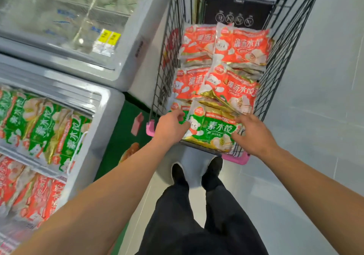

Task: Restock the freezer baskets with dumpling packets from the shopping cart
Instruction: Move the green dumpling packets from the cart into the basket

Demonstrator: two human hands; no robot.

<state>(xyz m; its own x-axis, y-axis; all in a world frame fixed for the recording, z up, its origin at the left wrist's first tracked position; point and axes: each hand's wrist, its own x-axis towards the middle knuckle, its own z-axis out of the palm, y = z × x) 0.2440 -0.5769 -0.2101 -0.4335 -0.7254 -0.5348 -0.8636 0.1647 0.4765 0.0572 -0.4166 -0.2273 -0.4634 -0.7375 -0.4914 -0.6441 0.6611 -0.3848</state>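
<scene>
A green dumpling packet [212, 129] lies at the near end of the wire shopping cart [283, 61], on top of other packets. My left hand [170, 125] grips its left edge and my right hand [253, 131] grips its right edge, fingers curled round the packet. Behind it in the cart lie several orange dumpling packets [241, 45]. At the left, the open freezer [102, 117] holds a basket of upright green packets [49, 128] and, nearer to me, a basket of orange packets [37, 193].
A second chest freezer [136, 44] with a shut glass lid stands further back on the left. The cart has pink corner bumpers [239, 159]. A green floor mat [122, 144] lies between freezer and cart. My feet stand just behind the cart on a pale tiled floor.
</scene>
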